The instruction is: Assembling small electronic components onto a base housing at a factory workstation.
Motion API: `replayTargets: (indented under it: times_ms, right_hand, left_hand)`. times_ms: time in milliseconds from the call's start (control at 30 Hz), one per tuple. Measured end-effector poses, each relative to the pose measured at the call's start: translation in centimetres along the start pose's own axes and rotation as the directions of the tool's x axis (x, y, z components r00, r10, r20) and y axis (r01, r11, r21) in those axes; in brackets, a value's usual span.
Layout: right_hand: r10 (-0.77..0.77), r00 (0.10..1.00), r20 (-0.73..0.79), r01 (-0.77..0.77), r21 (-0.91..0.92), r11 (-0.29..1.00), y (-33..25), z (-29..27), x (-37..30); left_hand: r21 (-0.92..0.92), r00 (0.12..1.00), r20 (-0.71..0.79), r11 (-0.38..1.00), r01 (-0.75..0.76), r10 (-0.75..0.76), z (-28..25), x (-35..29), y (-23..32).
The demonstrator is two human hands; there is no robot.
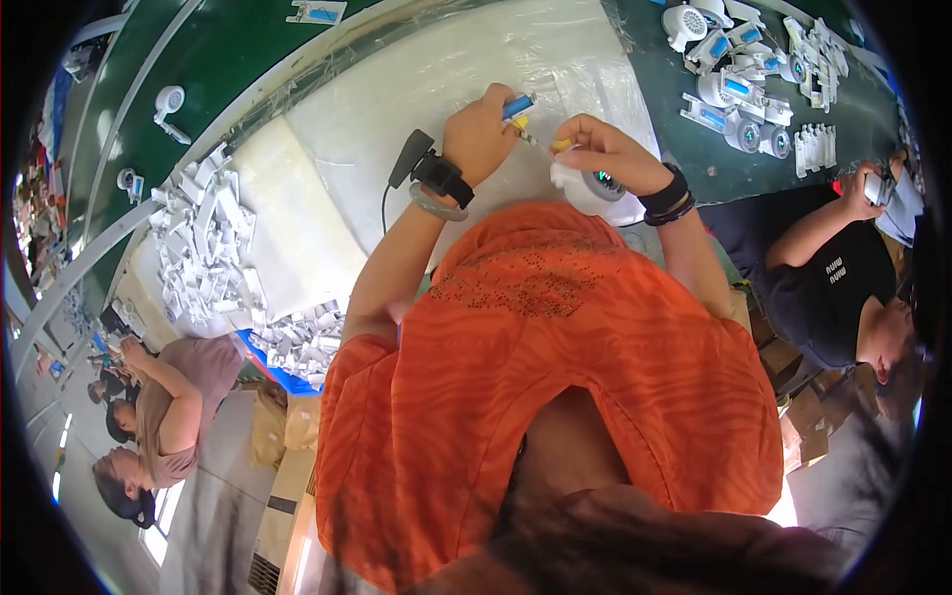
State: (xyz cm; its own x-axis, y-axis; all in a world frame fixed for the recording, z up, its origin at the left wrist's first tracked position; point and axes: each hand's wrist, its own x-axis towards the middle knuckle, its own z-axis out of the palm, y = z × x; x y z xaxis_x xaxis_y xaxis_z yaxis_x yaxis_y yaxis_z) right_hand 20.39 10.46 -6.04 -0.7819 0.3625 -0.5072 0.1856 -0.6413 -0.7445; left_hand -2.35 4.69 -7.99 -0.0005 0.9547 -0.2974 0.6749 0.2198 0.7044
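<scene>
My left hand [480, 134] is closed around a blue cylindrical battery [518, 107], whose end sticks out past the fingertips. Just to its right, my right hand [617, 155] grips a white round fan head [575, 186] with a small lit display, held close to my orange shirt. A thin light-coloured strip or lead spans the gap between the two hands; its ends are hidden by the fingers. Yellow coverings show at fingertips of both hands. Both hands are above the plastic-covered pale work mat [397, 99].
White plastic casings [203, 238] lie piled at left, with more in a blue bin [288, 375] below. Several fan assemblies with blue batteries [734, 89] crowd the green table at upper right. Co-workers sit on both sides; the right one holds a white part [875, 188].
</scene>
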Motion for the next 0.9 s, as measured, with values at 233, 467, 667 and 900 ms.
replayTargets:
  times_ms: [233,467,667,900]
  right_hand:
    - [0.021,0.988,0.153,0.063,-0.522,0.851,1.1,0.6,1.6]
    - [0.002,0.991,0.131,0.048,-0.376,0.925,0.9,1.1,1.4]
    - [0.038,0.998,0.048,-0.01,-0.48,0.877,-0.3,1.2,1.1]
    - [-0.316,0.932,-0.175,0.118,-0.681,0.722,0.5,1.3,1.9]
  left_hand:
    - [0.039,0.972,-0.215,0.995,-0.09,0.096,0.8,-1.2,-1.3]
    - [-0.321,0.918,0.392,0.944,0.081,0.054,-2.2,-0.7,-1.9]
    - [-0.834,0.896,0.432,0.423,0.353,0.102,-2.1,-0.7,-0.3]
    - [-0.916,0.969,0.063,0.373,0.151,-0.237,0.4,-1.0,-2.2]
